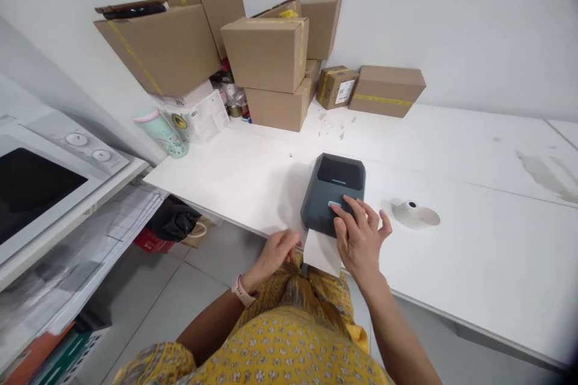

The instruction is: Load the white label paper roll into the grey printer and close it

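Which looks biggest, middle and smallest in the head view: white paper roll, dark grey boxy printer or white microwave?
1. White microwave, partly out of frame
2. Dark grey boxy printer
3. White paper roll

- No word, brand or number could be read with certainty.
- A short line of pale lettering [338,181], too small to make out, stood on the dark machine [329,189] at the centre of the frame.
- A white label [345,91] with dark print, illegible, was on the small cardboard box [330,86] at the upper centre.
- A barcode [194,113] and some tiny print stood on the white box [202,122] left of centre.
- Small unreadable marks ringed the knobs [76,139] on the microwave [47,171] at the left edge.
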`<state>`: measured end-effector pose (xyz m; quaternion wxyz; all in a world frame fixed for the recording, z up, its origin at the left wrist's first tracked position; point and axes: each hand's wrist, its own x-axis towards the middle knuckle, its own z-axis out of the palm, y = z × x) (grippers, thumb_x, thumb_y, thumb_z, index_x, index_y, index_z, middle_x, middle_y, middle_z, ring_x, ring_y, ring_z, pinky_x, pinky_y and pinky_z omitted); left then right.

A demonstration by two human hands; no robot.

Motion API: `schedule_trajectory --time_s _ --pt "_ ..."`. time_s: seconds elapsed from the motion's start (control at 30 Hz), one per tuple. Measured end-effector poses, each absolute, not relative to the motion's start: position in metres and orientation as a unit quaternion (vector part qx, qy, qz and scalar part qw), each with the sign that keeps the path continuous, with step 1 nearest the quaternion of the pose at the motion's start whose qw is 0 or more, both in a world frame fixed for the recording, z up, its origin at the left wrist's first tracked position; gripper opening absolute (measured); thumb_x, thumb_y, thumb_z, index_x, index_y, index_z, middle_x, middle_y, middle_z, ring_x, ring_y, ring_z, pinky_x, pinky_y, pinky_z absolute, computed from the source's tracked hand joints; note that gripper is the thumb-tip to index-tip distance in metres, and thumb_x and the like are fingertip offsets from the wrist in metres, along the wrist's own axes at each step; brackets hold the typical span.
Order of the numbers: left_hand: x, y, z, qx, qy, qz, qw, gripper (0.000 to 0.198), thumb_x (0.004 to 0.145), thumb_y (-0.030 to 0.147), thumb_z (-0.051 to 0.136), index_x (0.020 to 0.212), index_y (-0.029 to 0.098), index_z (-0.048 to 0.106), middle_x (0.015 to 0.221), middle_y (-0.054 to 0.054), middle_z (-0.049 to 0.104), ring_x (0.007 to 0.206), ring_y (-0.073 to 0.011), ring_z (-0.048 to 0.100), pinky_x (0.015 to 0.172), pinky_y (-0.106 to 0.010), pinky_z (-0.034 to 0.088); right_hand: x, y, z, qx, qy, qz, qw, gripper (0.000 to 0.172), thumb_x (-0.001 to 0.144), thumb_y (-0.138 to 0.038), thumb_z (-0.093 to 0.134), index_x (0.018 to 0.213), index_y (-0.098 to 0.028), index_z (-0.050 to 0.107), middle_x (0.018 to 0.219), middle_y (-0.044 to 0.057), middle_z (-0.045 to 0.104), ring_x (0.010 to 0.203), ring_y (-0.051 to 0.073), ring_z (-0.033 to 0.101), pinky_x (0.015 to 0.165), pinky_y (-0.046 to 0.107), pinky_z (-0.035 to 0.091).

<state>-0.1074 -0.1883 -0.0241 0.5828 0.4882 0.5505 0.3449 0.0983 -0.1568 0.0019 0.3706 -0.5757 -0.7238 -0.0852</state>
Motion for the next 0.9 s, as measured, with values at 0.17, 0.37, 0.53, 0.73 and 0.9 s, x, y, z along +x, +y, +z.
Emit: schedule_trajectory --time_s 0.17,0.37,0.53,0.73,0.9 --pt "-0.103 -0.164 0.001 0.541 0.564 0.491 0.384 0.028 0.094 0.045 0.05 0.093 0.022 0.065 0.095 -0.005 0.067 0.096 -0.0189 0.063 0.085 -0.03 0.049 0.096 -0.147 0.007 -0.565 -0.73 -0.058 0.38 0.022 0.099 -0.032 0.049 0.104 -0.03 0.069 0.139 0.001 0.062 0.144 0.029 0.036 0.116 0.062 0.007" --pt "-0.069 -0.157 0.002 0.588 0.507 0.491 0.395 0.061 0.091 0.042 0.06 0.146 0.025 0.041 0.156 -0.01 0.038 0.145 -0.0271 0.034 0.121 -0.044 0.026 0.105 -0.157 -0.011 -0.575 -0.692 0.069 0.43 0.032 0.101 -0.041 0.041 0.119 -0.033 0.065 0.155 0.003 0.045 0.15 0.03 0.025 0.115 0.066 0.016" --pt "-0.069 -0.165 -0.012 0.546 0.501 0.489 0.459 0.063 0.095 0.049 0.052 0.152 0.027 0.034 0.162 -0.007 0.03 0.15 -0.0255 0.026 0.125 -0.042 0.021 0.115 -0.176 -0.038 -0.583 -0.608 0.205 0.498 0.059 0.101 -0.052 0.033 0.156 -0.032 0.024 0.166 0.009 0.021 0.152 0.029 0.019 0.118 0.062 0.022" --pt "-0.063 -0.168 -0.022 0.501 0.473 0.519 0.506 0.061 0.099 0.048 0.044 0.154 0.028 0.03 0.166 -0.003 0.022 0.153 -0.0207 0.018 0.127 -0.039 0.015 0.111 -0.176 -0.053 -0.578 -0.592 0.248 0.505 0.063 0.101 -0.058 0.021 0.158 -0.032 0.017 0.166 0.007 0.018 0.153 0.027 0.016 0.121 0.061 0.016" --pt "-0.059 -0.168 -0.027 0.489 0.465 0.537 0.507 0.063 0.098 0.048 0.046 0.155 0.029 0.027 0.166 -0.002 0.02 0.153 -0.0199 0.017 0.127 -0.037 0.017 0.105 -0.178 -0.05 -0.58 -0.596 0.236 0.503 0.065 0.101 -0.056 0.028 0.159 -0.03 0.016 0.167 0.01 0.017 0.153 0.03 0.017 0.12 0.063 0.017"
